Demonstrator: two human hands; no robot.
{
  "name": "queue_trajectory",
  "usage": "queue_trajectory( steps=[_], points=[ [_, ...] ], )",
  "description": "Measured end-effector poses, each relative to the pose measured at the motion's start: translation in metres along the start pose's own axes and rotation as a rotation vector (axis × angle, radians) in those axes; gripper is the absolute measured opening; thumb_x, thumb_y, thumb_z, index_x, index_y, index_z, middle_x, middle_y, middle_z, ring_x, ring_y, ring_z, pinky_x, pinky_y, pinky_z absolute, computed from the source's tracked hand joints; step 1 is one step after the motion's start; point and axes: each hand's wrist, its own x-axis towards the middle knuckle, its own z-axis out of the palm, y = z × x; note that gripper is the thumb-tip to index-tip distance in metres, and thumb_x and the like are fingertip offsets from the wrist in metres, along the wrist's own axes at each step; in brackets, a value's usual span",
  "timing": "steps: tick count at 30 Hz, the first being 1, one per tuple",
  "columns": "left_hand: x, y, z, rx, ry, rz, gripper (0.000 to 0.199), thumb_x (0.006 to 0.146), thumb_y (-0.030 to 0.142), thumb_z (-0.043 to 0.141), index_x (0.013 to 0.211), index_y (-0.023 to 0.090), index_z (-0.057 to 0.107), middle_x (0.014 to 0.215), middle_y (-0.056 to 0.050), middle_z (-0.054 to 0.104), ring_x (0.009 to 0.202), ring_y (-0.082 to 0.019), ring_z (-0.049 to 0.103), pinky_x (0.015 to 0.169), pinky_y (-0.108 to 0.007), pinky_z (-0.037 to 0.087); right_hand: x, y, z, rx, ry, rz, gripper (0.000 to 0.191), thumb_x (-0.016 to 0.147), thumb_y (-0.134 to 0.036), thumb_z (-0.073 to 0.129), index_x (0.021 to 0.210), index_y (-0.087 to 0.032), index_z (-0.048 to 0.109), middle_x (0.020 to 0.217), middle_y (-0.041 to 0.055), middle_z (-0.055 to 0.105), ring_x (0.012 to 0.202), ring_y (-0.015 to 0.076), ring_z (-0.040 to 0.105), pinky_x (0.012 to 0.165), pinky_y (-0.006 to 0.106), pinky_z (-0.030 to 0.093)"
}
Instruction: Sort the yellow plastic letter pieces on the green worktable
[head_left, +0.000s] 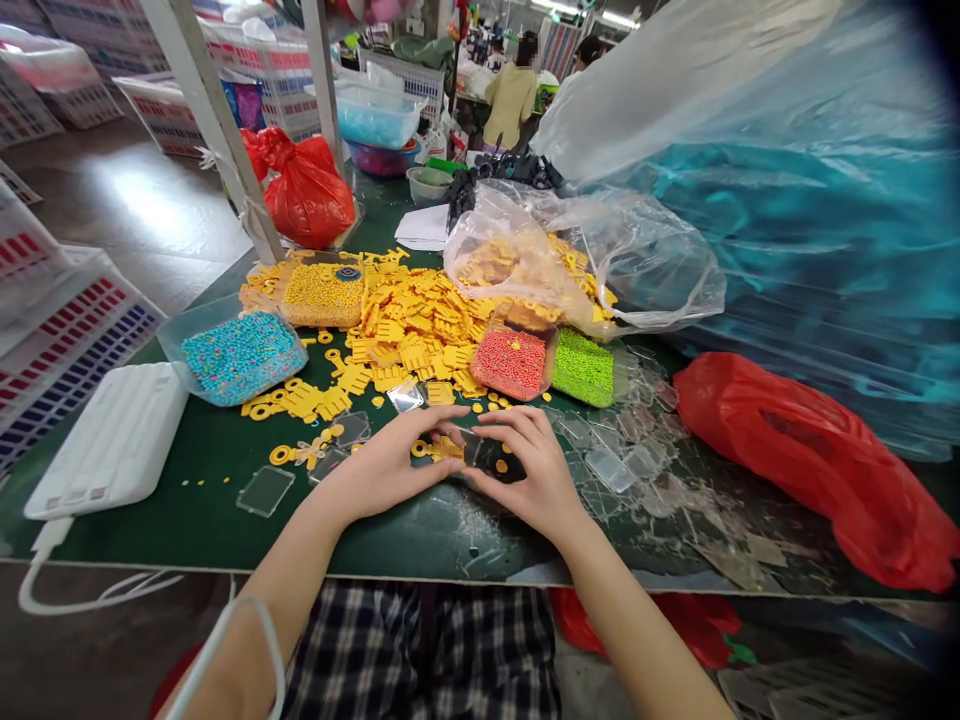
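Observation:
Near the table's front edge, my left hand (409,455) curls its fingers around a yellow plastic piece (448,449) with a ring at one end. Facing it from the right, my right hand (529,465) has its thumb and fingertips at a small clear plastic case (470,447) beside the yellow piece. The two hands' fingertips nearly meet there. Behind them lies a big pile of yellow pieces (420,320). Tubs of red beads (511,362), green beads (585,368), blue beads (241,350) and yellow beads (322,295) stand around the pile.
Clear plastic covers (611,465) are scattered to the right, beside a red bag (810,450). A white power bank (112,440) with a cable lies left. A metal post (217,120) rises at the back left. Large blue plastic bags (810,260) fill the right. A person (511,95) is farther back.

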Motion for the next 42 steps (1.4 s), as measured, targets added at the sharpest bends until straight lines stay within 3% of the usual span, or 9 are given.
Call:
queue_trajectory(
  steps=[6, 11, 16, 20, 25, 30, 36, 42],
  points=[
    [0.001, 0.01, 0.001, -0.167, -0.031, -0.041, 0.041, 0.087, 0.031, 0.056, 0.127, 0.021, 0.052, 0.094, -0.002, 0.07, 0.093, -0.019, 0.065, 0.09, -0.035, 0.051, 0.0, -0.006, 0.002, -0.016, 0.064, -0.059, 0.024, 0.082, -0.03, 0.07, 0.103, -0.024, 0.061, 0.101, 0.0046, 0.069, 0.095, 0.0221, 0.057, 0.085, 0.041, 0.049],
    [0.0, 0.011, -0.001, -0.162, -0.006, -0.06, 0.039, 0.091, 0.036, 0.05, 0.127, 0.021, 0.054, 0.089, -0.002, 0.067, 0.087, -0.018, 0.063, 0.083, -0.031, 0.051, 0.001, -0.009, 0.001, -0.009, 0.078, -0.065, 0.025, 0.08, -0.03, 0.071, 0.101, -0.023, 0.06, 0.099, 0.0054, 0.069, 0.093, 0.0226, 0.057, 0.083, 0.041, 0.049],
    [-0.001, 0.002, -0.009, -0.078, 0.179, -0.089, 0.038, 0.094, 0.043, 0.045, 0.123, 0.022, 0.058, 0.087, -0.002, 0.067, 0.084, -0.018, 0.062, 0.078, -0.03, 0.049, 0.004, -0.008, 0.001, 0.005, 0.067, -0.045, 0.023, 0.081, -0.031, 0.069, 0.102, -0.023, 0.062, 0.097, 0.0053, 0.069, 0.092, 0.0229, 0.058, 0.082, 0.041, 0.049],
    [-0.001, -0.002, -0.014, 0.054, 0.293, -0.134, 0.039, 0.091, 0.052, 0.05, 0.108, 0.022, 0.067, 0.081, -0.002, 0.067, 0.077, -0.019, 0.062, 0.075, -0.032, 0.049, 0.002, -0.004, 0.003, 0.004, 0.005, -0.006, 0.029, 0.084, -0.033, 0.067, 0.112, -0.024, 0.063, 0.105, 0.0057, 0.069, 0.098, 0.0236, 0.057, 0.088, 0.043, 0.049],
    [0.002, -0.009, -0.012, 0.238, 0.115, 0.046, 0.051, 0.08, 0.063, 0.062, 0.111, 0.024, 0.069, 0.113, -0.007, 0.067, 0.108, -0.026, 0.059, 0.098, -0.042, 0.044, -0.001, 0.002, 0.003, 0.001, -0.057, 0.045, 0.035, 0.086, -0.035, 0.065, 0.12, -0.024, 0.063, 0.114, 0.0066, 0.067, 0.106, 0.0245, 0.053, 0.093, 0.046, 0.048],
    [0.003, -0.017, -0.009, 0.352, -0.008, 0.075, 0.043, 0.083, 0.054, 0.063, 0.111, 0.022, 0.068, 0.11, -0.007, 0.068, 0.108, -0.027, 0.059, 0.097, -0.042, 0.044, 0.0, 0.004, 0.0, -0.017, -0.201, 0.088, 0.034, 0.085, -0.039, 0.068, 0.115, -0.023, 0.067, 0.112, 0.0067, 0.067, 0.105, 0.0246, 0.053, 0.093, 0.046, 0.048],
    [0.003, -0.016, -0.01, 0.486, -0.021, 0.037, 0.038, 0.081, 0.05, 0.067, 0.106, 0.022, 0.07, 0.109, -0.007, 0.066, 0.108, -0.029, 0.056, 0.098, -0.046, 0.041, 0.001, 0.005, 0.001, -0.031, -0.291, 0.131, 0.038, 0.083, -0.04, 0.07, 0.117, -0.025, 0.067, 0.118, 0.0062, 0.065, 0.11, 0.025, 0.051, 0.096, 0.046, 0.046],
    [0.002, -0.017, -0.009, 0.521, -0.003, 0.007, 0.04, 0.079, 0.052, 0.069, 0.105, 0.022, 0.071, 0.108, -0.007, 0.066, 0.107, -0.029, 0.055, 0.097, -0.044, 0.039, 0.0, 0.006, 0.003, -0.01, -0.273, 0.145, 0.033, 0.085, -0.039, 0.068, 0.115, -0.024, 0.068, 0.114, 0.0067, 0.065, 0.108, 0.0238, 0.052, 0.095, 0.045, 0.046]
  ],
)
